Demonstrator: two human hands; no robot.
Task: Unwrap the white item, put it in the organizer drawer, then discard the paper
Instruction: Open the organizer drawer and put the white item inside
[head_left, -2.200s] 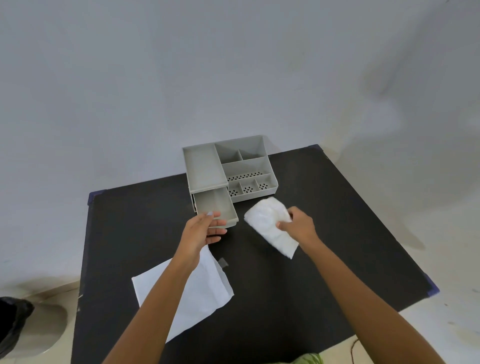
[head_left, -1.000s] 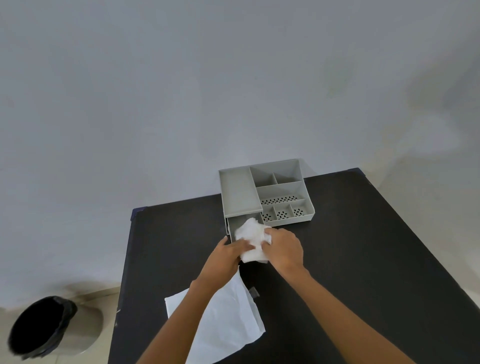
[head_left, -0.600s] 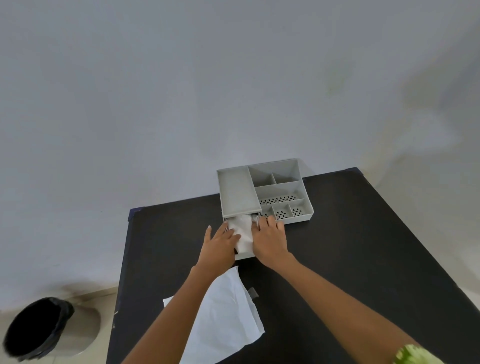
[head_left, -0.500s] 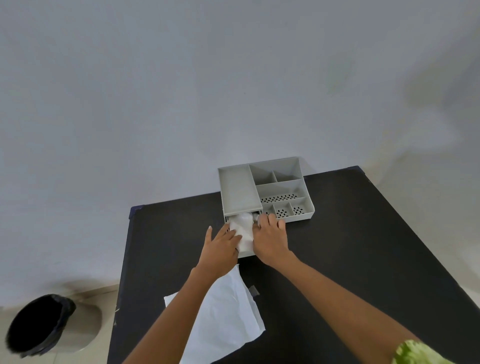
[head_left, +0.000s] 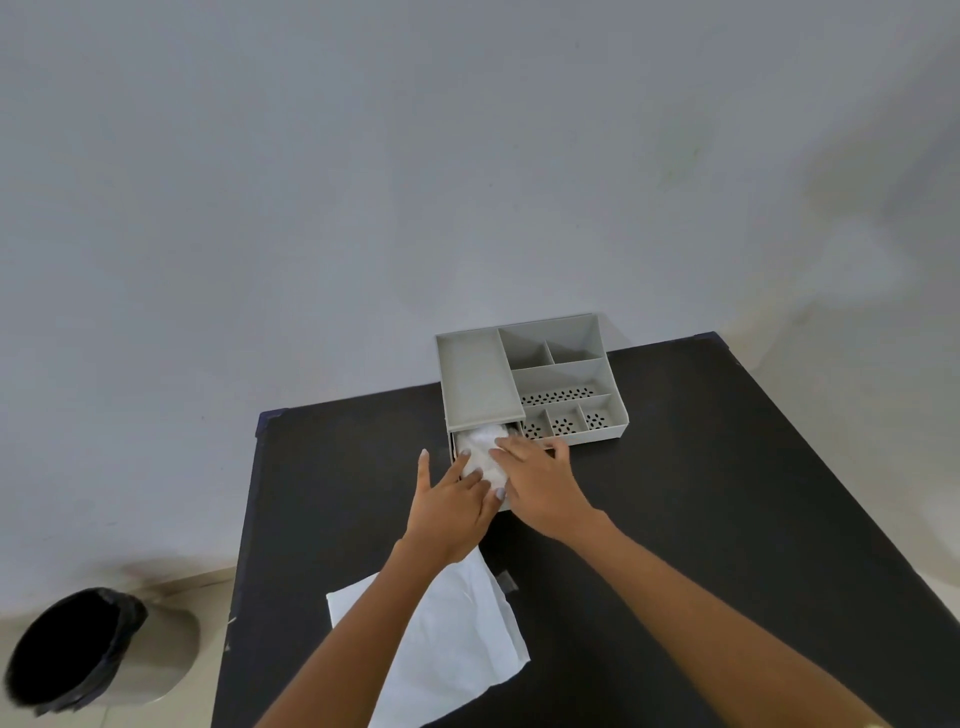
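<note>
The crumpled white item (head_left: 483, 451) lies in the pulled-out drawer of the grey organizer (head_left: 480, 379), partly under the organizer's top tray. Both hands press on it. My left hand (head_left: 451, 506) rests flat on its near left side, fingers spread. My right hand (head_left: 540, 483) covers its right side and the drawer's front edge, fingers laid over the item. The white wrapping paper (head_left: 447, 639) lies flat on the black table (head_left: 727, 493) near me, partly under my left forearm.
The organizer has several open compartments (head_left: 563, 374), some with perforated floors. A round bin with a black liner (head_left: 67, 647) stands on the floor to the left of the table. A small grey scrap (head_left: 506, 581) lies beside the paper. A pale wall rises behind.
My right hand carried the white item from the table to the drawer. Both hands then pushed it down into the drawer, where they now press on it. The paper stayed put.
</note>
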